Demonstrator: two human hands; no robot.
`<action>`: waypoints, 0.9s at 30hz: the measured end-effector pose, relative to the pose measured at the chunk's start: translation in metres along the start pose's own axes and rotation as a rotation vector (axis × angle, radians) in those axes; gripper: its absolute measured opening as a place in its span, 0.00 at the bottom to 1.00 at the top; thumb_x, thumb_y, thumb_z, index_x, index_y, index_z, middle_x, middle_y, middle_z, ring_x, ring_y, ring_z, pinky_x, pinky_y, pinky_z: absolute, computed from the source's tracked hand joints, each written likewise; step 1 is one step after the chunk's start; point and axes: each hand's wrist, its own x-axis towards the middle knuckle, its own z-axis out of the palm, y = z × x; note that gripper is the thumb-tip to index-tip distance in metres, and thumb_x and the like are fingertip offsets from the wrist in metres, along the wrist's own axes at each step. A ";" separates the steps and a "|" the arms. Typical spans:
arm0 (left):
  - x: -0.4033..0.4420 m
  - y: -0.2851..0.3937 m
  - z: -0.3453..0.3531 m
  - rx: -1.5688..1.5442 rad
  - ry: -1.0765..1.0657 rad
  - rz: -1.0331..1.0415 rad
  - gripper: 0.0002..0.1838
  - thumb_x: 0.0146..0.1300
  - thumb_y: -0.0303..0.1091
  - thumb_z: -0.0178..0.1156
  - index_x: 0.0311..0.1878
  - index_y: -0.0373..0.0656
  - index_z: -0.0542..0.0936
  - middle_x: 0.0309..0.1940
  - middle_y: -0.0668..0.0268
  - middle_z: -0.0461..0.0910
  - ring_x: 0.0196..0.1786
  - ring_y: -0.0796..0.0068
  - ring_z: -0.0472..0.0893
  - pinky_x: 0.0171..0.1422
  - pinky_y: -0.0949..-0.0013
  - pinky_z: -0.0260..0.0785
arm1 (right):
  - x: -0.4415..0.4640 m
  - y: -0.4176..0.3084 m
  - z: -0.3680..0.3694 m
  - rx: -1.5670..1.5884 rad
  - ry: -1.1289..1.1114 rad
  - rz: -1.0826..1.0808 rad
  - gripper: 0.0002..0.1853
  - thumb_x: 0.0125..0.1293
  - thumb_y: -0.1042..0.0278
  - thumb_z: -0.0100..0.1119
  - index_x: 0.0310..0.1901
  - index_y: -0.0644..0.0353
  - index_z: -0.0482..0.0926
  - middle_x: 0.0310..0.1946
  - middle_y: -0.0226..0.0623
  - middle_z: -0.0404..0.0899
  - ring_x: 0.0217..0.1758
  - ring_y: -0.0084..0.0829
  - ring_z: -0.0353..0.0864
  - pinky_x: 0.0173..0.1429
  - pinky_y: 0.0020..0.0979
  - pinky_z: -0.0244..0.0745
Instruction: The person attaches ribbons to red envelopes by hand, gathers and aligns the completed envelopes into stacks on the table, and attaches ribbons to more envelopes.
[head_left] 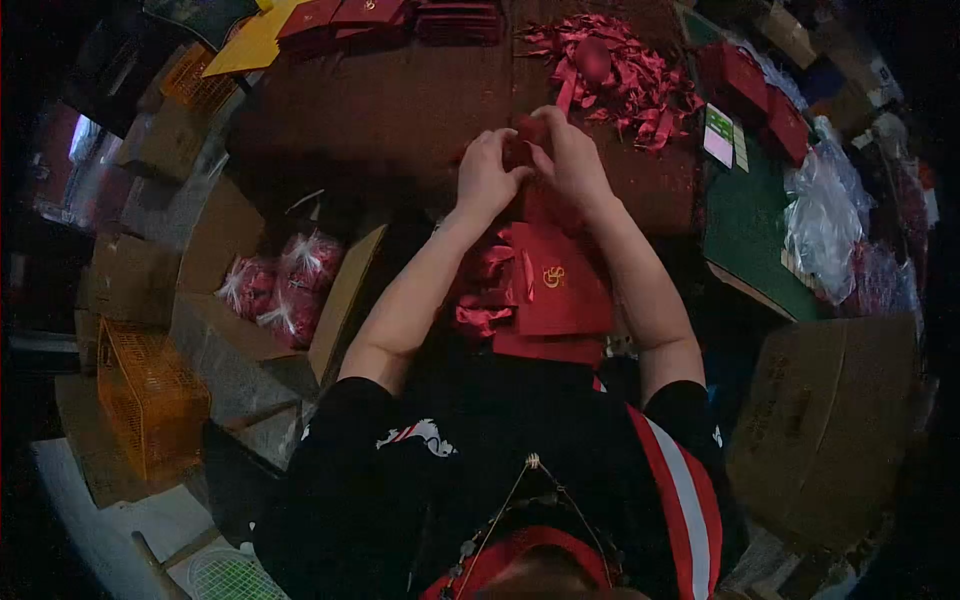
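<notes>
Over the near edge of the dark brown table, my left hand (488,172) and my right hand (572,162) close together on a small dark red object (522,140). My fingers cover much of it, so its kind is unclear. A red ribbon strip (567,88) runs up from beside my right fingers toward a heap of cut red ribbons (645,85). On that heap rests a round dark red thing (593,60). Below my hands, in my lap, lie red flat bags or boxes (562,280) with a gold emblem, and red ribbon bows (487,285) beside them.
Stacks of red boxes (370,12) stand at the table's far edge. A phone (718,135) lies on a green surface (745,225) at right, near clear plastic bags (825,220). An open carton (225,225) holding bagged red items is at left, beyond it an orange crate (150,400).
</notes>
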 end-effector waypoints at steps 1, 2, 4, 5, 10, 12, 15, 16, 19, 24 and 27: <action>-0.002 -0.001 0.003 0.018 0.037 0.037 0.31 0.54 0.37 0.74 0.61 0.43 0.75 0.53 0.54 0.77 0.60 0.50 0.76 0.65 0.53 0.68 | 0.001 -0.001 0.001 -0.020 0.007 -0.011 0.21 0.60 0.76 0.61 0.55 0.60 0.68 0.38 0.51 0.81 0.46 0.56 0.81 0.50 0.49 0.75; -0.002 -0.002 0.005 0.032 0.038 0.070 0.30 0.56 0.34 0.72 0.61 0.42 0.74 0.54 0.53 0.76 0.61 0.49 0.75 0.65 0.53 0.68 | 0.003 0.004 0.004 -0.018 0.066 -0.127 0.21 0.59 0.77 0.60 0.54 0.61 0.68 0.36 0.53 0.80 0.45 0.57 0.80 0.50 0.50 0.74; -0.007 0.006 0.004 0.132 0.136 0.166 0.29 0.56 0.31 0.71 0.61 0.41 0.73 0.53 0.53 0.75 0.61 0.48 0.73 0.65 0.52 0.67 | 0.007 0.002 0.003 -0.095 0.042 -0.150 0.21 0.56 0.79 0.60 0.53 0.63 0.69 0.35 0.54 0.80 0.45 0.57 0.80 0.49 0.51 0.74; -0.008 0.009 0.001 0.103 0.068 0.136 0.28 0.57 0.30 0.70 0.61 0.40 0.72 0.53 0.52 0.75 0.60 0.48 0.73 0.65 0.52 0.67 | 0.008 0.001 0.003 -0.160 0.027 -0.198 0.22 0.54 0.79 0.62 0.51 0.65 0.69 0.34 0.53 0.80 0.43 0.56 0.81 0.47 0.51 0.74; -0.012 0.012 0.005 0.128 0.122 0.115 0.28 0.51 0.29 0.70 0.57 0.38 0.74 0.51 0.52 0.76 0.56 0.47 0.75 0.61 0.52 0.70 | 0.014 -0.002 0.007 -0.400 -0.018 -0.275 0.17 0.56 0.75 0.61 0.47 0.65 0.69 0.30 0.49 0.80 0.38 0.52 0.83 0.41 0.46 0.78; -0.011 0.005 0.009 0.085 0.138 0.135 0.28 0.51 0.29 0.70 0.57 0.38 0.74 0.50 0.52 0.76 0.56 0.47 0.75 0.61 0.52 0.70 | 0.018 -0.003 0.004 -0.375 -0.090 -0.227 0.15 0.59 0.75 0.59 0.46 0.66 0.68 0.31 0.51 0.81 0.39 0.54 0.83 0.43 0.46 0.78; -0.009 0.001 0.015 0.015 0.186 0.116 0.26 0.52 0.29 0.68 0.55 0.39 0.75 0.47 0.53 0.77 0.53 0.49 0.76 0.58 0.53 0.70 | 0.020 -0.009 0.000 -0.337 -0.164 -0.184 0.13 0.61 0.76 0.56 0.46 0.66 0.66 0.34 0.54 0.81 0.41 0.55 0.83 0.44 0.48 0.78; -0.010 0.003 0.013 -0.031 0.174 0.086 0.25 0.52 0.29 0.68 0.55 0.39 0.76 0.47 0.53 0.77 0.52 0.49 0.76 0.57 0.54 0.70 | 0.023 -0.006 0.001 -0.361 -0.215 -0.156 0.14 0.62 0.75 0.56 0.47 0.66 0.66 0.35 0.55 0.82 0.42 0.55 0.83 0.45 0.49 0.78; -0.005 0.005 0.009 -0.164 0.079 -0.079 0.26 0.55 0.34 0.71 0.57 0.40 0.78 0.49 0.53 0.80 0.54 0.53 0.80 0.57 0.56 0.72 | 0.028 0.006 0.005 -0.282 -0.268 -0.096 0.20 0.54 0.76 0.63 0.47 0.63 0.66 0.36 0.56 0.80 0.43 0.59 0.80 0.45 0.50 0.75; -0.002 -0.004 0.018 -0.245 0.008 -0.217 0.28 0.55 0.39 0.74 0.58 0.41 0.79 0.55 0.54 0.80 0.57 0.57 0.80 0.60 0.57 0.73 | 0.014 0.019 0.000 -0.107 -0.154 -0.132 0.21 0.58 0.77 0.60 0.51 0.63 0.64 0.32 0.56 0.79 0.40 0.61 0.81 0.40 0.52 0.74; -0.007 0.001 0.017 -0.160 0.060 -0.142 0.29 0.56 0.40 0.74 0.59 0.40 0.78 0.57 0.54 0.78 0.59 0.55 0.79 0.60 0.56 0.72 | 0.009 0.021 0.002 -0.114 -0.146 -0.094 0.21 0.59 0.77 0.59 0.53 0.62 0.64 0.32 0.56 0.79 0.40 0.61 0.80 0.40 0.53 0.74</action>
